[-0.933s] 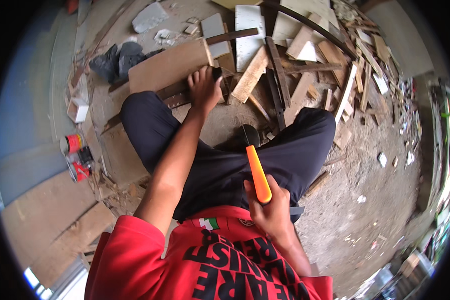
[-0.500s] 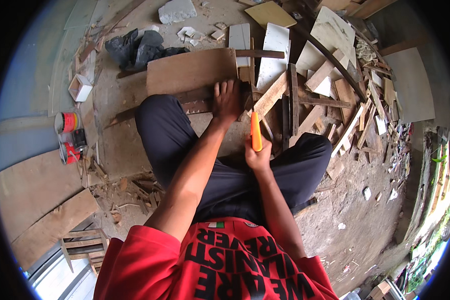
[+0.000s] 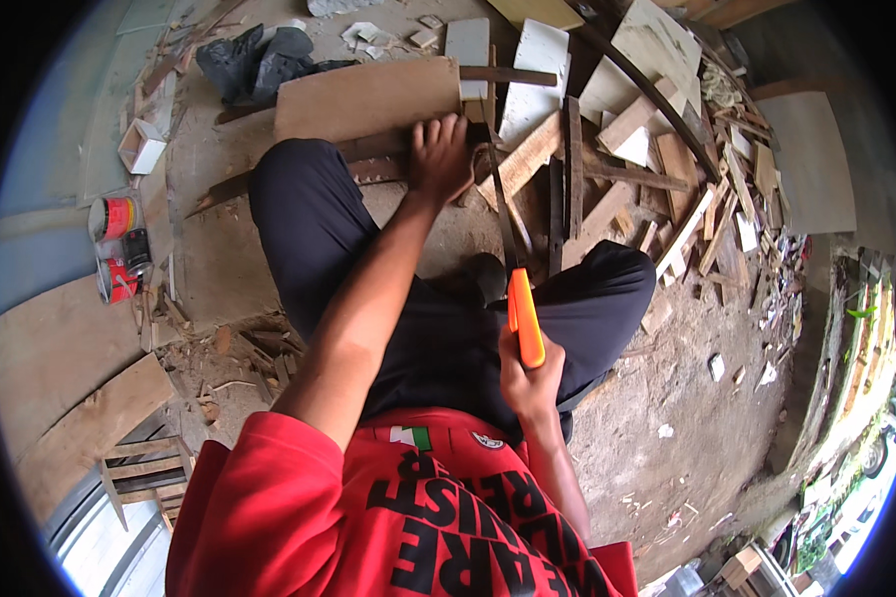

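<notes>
My right hand [image 3: 530,380] is closed round the orange handle of a handsaw [image 3: 526,316], close to my lap. The saw's narrow dark blade points away from me, its far part beside the end of a dark wooden plank [image 3: 376,169]. My left hand [image 3: 440,164] grips that plank near its right end, fingers over the top, just left of the blade. Behind the plank a light brown wooden board [image 3: 368,98] lies lengthwise. My left hand hides part of the plank, and the exact contact between blade and wood is hard to make out.
Scrap wood [image 3: 607,214] and white panels [image 3: 536,80] crowd the far right. A black plastic bag [image 3: 259,68] lies far left, with paint cans [image 3: 117,281] and a small white box [image 3: 142,147] along the left wall. My crossed legs [image 3: 314,214] flank the work.
My right hand has drawn the saw back toward my body, so more of its blade shows. My left hand stays on the plank. The whole view has shifted slightly.
</notes>
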Available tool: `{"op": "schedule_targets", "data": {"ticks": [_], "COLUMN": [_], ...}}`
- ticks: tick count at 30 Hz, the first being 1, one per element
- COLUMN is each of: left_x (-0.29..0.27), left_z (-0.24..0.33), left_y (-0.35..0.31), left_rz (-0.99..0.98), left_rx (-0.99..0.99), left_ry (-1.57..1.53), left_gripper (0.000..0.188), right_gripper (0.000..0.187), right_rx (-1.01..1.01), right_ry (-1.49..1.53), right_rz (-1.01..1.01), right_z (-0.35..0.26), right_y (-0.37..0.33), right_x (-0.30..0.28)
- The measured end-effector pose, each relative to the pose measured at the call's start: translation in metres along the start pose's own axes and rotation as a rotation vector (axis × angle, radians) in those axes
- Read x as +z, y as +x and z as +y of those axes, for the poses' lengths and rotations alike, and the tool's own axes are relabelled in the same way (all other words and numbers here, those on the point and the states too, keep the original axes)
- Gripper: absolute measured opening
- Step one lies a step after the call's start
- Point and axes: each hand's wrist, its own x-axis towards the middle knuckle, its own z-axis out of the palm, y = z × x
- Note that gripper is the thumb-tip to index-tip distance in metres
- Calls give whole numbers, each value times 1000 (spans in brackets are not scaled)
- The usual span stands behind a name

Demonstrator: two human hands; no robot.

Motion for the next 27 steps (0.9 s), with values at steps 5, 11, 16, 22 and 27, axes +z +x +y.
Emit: {"op": "schedule_targets", "data": {"ticks": [5,11,16,22,27], "left_x": [1,-4,-11,-8,-8], "left_z": [-4,-1,1,-3,4], "left_y": [0,-2,2,1,-1], "left_rz": [-39,-76,-142,-42,-89], "left_rx": [-20,-58,-51,-1,-39], "left_ry": [-77,-82,-73,-58,-95], "left_gripper": [44,44,57,48,46], "right_gripper": [20,21,16,22,24], "right_rx": [61,154,93,92,139], "right_ry": [41,103,231,386,369], "right_rz": [-1,0,5,32,73], "right_z": [-13,-26,34,79,110], "right_y": [-27,-23,98,185,136], "right_x": [-21,-21,32,88,71]}}
